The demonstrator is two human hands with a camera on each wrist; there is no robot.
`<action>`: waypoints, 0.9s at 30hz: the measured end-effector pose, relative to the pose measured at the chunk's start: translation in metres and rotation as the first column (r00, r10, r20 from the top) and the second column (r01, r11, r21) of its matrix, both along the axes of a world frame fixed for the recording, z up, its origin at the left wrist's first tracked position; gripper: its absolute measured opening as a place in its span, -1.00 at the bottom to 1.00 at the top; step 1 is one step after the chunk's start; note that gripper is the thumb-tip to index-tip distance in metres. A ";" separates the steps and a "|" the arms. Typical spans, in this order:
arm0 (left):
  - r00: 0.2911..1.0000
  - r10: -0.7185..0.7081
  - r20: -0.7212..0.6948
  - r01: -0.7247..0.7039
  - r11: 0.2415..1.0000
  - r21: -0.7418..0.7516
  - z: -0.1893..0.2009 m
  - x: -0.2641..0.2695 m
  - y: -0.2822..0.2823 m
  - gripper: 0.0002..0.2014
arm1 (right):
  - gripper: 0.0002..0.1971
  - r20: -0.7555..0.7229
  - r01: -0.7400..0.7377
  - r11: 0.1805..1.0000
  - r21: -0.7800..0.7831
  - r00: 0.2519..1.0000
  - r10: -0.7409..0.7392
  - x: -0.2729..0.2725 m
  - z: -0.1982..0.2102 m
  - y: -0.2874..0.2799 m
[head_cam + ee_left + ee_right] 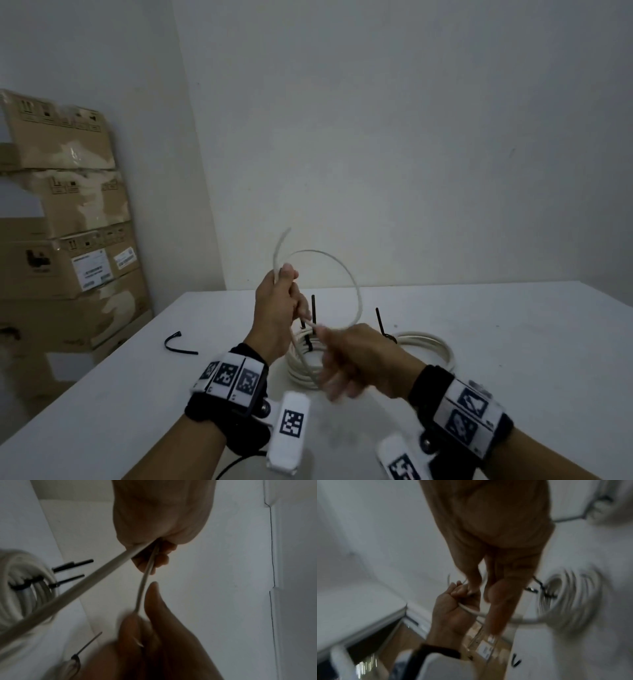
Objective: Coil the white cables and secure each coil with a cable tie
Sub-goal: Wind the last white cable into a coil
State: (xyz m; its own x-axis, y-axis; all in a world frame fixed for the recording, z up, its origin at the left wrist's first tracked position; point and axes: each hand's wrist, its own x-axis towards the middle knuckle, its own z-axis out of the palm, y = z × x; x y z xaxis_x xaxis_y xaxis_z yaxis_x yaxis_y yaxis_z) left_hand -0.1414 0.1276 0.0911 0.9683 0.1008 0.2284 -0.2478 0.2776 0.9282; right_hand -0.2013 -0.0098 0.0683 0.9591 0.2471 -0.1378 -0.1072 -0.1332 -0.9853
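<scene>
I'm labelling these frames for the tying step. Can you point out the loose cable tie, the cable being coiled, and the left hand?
loose cable tie (180,345): head view, middle of its bent strap.
cable being coiled (346,270): head view, top of the raised loop.
left hand (274,308): head view, back of the hand.

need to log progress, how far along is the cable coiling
Done: two white coils lie on the table, the near coil and the far coil, each with a black tie round it. In hand: the left hand grips a loose cable while the right hand feeds it. Left: finish coiling, then use the spare tie.
</scene>
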 end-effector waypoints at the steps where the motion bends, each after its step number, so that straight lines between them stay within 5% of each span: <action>1: 1.000 0.001 0.019 -0.002 0.996 0.090 0.001 0.001 0.005 -0.78 | -0.57 0.103 -0.015 0.975 -0.222 0.994 0.039 -0.005 0.004 -0.003; 3: 0.998 -0.056 0.038 0.045 0.964 0.263 0.002 0.003 0.015 -0.78 | -0.61 0.484 0.273 0.841 -0.467 0.875 -0.015 -0.002 0.013 -0.006; 5: 0.987 -0.155 0.034 0.131 0.919 0.372 0.002 0.003 0.023 -0.75 | -0.78 0.879 0.571 0.750 -0.335 0.477 0.030 0.009 0.027 -0.006; 7: 0.970 -0.241 0.034 0.204 0.881 0.427 0.004 -0.001 0.027 -0.72 | -0.75 0.959 0.642 0.712 -0.284 0.178 0.222 0.025 0.041 -0.006; 10: 0.953 -0.299 0.041 0.249 0.855 0.454 0.010 -0.006 0.031 -0.67 | -0.74 0.895 0.749 0.573 -0.334 0.061 0.441 0.050 0.050 -0.002; 13: 0.949 -0.311 0.052 0.267 0.880 0.392 0.016 -0.006 0.040 -0.72 | -0.91 0.874 0.765 0.572 -0.297 -0.024 0.486 0.060 0.051 0.004; 15: 0.944 -0.321 0.072 0.280 0.900 0.333 0.018 -0.006 0.046 -0.76 | -0.93 0.889 0.754 0.586 -0.297 -0.007 0.459 0.061 0.049 0.008; 17: 0.949 -0.298 0.105 0.255 0.919 0.300 0.020 -0.006 0.051 -0.75 | -0.74 0.937 0.745 0.616 -0.257 0.035 0.349 0.062 0.046 0.009; 19: 0.956 -0.264 0.129 0.225 0.941 0.254 0.025 -0.007 0.055 -0.74 | -0.68 0.966 0.679 0.687 -0.258 0.206 0.159 0.061 0.046 0.009; 22: 0.950 -0.263 0.168 0.231 0.955 0.186 0.033 -0.007 0.064 -0.78 | -0.66 0.821 0.469 0.862 -0.193 0.558 -0.120 0.066 0.042 -0.001; 27: 0.927 -0.290 0.239 0.284 0.957 0.060 0.036 -0.001 0.079 -0.77 | -0.65 0.444 0.276 0.936 0.217 0.827 -0.347 0.066 0.031 0.002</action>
